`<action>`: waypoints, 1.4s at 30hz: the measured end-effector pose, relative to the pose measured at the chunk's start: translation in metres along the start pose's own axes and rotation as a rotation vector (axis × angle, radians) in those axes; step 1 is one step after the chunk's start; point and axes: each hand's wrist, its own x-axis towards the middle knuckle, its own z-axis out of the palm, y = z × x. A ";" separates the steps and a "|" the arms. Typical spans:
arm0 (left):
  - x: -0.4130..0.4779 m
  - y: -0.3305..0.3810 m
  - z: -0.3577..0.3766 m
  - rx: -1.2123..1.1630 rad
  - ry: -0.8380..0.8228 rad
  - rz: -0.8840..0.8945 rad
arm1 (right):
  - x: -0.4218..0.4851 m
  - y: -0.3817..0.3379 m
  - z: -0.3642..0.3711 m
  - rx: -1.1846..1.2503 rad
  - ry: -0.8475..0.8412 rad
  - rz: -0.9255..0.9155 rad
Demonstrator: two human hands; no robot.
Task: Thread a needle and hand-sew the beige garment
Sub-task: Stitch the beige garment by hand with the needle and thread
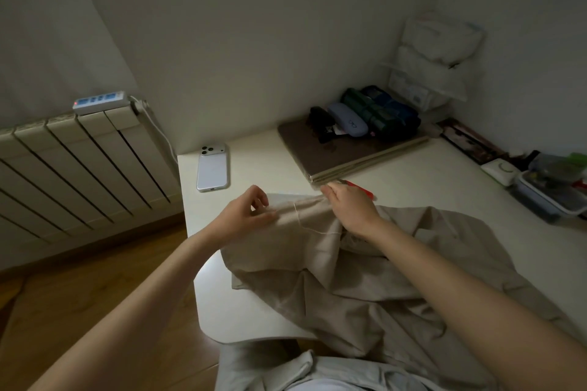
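Note:
The beige garment (343, 276) lies crumpled on the white table (263, 168), with part of it hanging over the front edge toward my lap. A white thread (298, 216) runs down across its upper hem and trails right toward my right wrist. My left hand (247, 216) pinches the hem just left of the thread, its fingers curled. My right hand (346, 203) grips the hem's far edge to the right of the thread, and the cloth is stretched between the two hands. No needle can be made out.
A red-handled tool (362, 190) lies just behind my right hand. A white phone (212, 168) rests at the table's back left. Flat boards (343, 155) carry cases and rolled items. A clear box (552, 197) sits at the right edge and a radiator (79, 162) stands left.

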 end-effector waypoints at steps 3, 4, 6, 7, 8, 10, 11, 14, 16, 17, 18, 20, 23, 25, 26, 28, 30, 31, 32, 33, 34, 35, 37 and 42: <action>-0.005 -0.012 0.010 0.213 -0.017 0.063 | -0.003 0.009 0.007 -0.089 -0.039 0.021; -0.009 -0.015 0.015 0.266 -0.040 0.069 | -0.005 0.012 0.011 -0.119 -0.065 0.025; -0.017 -0.020 0.026 0.399 -0.124 0.049 | -0.011 0.017 0.017 -0.195 -0.133 0.021; -0.021 -0.021 0.032 0.488 -0.173 0.043 | -0.014 0.021 0.020 -0.222 -0.160 0.021; -0.026 -0.022 0.038 0.559 -0.217 0.034 | -0.016 0.024 0.024 -0.228 -0.174 0.032; -0.034 -0.023 0.048 0.605 -0.255 0.024 | -0.019 0.029 0.029 -0.207 -0.156 0.069; -0.037 -0.023 0.052 0.595 -0.252 0.025 | -0.020 0.030 0.031 -0.204 -0.131 0.078; -0.040 -0.022 0.061 0.477 -0.160 0.028 | -0.021 0.027 0.033 -0.203 -0.100 0.019; -0.038 -0.019 0.066 0.386 -0.092 0.023 | -0.023 0.020 0.030 -0.204 -0.138 -0.045; -0.037 -0.016 0.068 0.352 -0.068 0.022 | -0.023 0.016 0.029 -0.200 -0.162 -0.072; -0.036 -0.015 0.070 0.310 -0.051 0.018 | -0.024 0.014 0.030 -0.192 -0.185 -0.096; -0.035 -0.012 0.075 0.205 -0.040 -0.010 | -0.024 0.009 0.031 -0.165 -0.229 -0.121; -0.035 -0.010 0.081 0.115 -0.017 -0.031 | -0.026 0.008 0.035 -0.091 -0.294 -0.110; -0.036 -0.008 0.084 0.065 0.005 -0.019 | -0.027 0.009 0.035 -0.054 -0.322 -0.113; -0.037 -0.007 0.086 0.037 0.014 -0.008 | -0.028 0.009 0.035 -0.033 -0.322 -0.117; -0.039 -0.004 0.086 -0.029 0.024 0.018 | -0.029 0.009 0.034 0.016 -0.311 -0.118; -0.040 -0.002 0.086 -0.101 0.029 0.026 | -0.030 0.008 0.032 0.074 -0.292 -0.110; -0.040 -0.002 0.086 -0.126 0.043 0.026 | -0.030 0.007 0.030 0.099 -0.274 -0.106; -0.040 -0.003 0.087 -0.146 0.064 0.025 | -0.029 0.006 0.029 0.120 -0.251 -0.108; -0.040 -0.003 0.087 -0.163 0.090 0.024 | -0.029 0.006 0.028 0.137 -0.232 -0.111; -0.040 -0.004 0.086 -0.173 0.113 0.019 | -0.029 0.006 0.027 0.151 -0.219 -0.120; -0.039 -0.005 0.085 -0.179 0.131 0.014 | -0.029 0.005 0.026 0.163 -0.220 -0.128; -0.038 -0.006 0.083 -0.189 0.141 0.002 | -0.029 0.003 0.024 0.190 -0.241 -0.133; -0.034 -0.010 0.082 -0.035 0.266 0.009 | -0.030 -0.001 0.022 0.259 -0.239 -0.126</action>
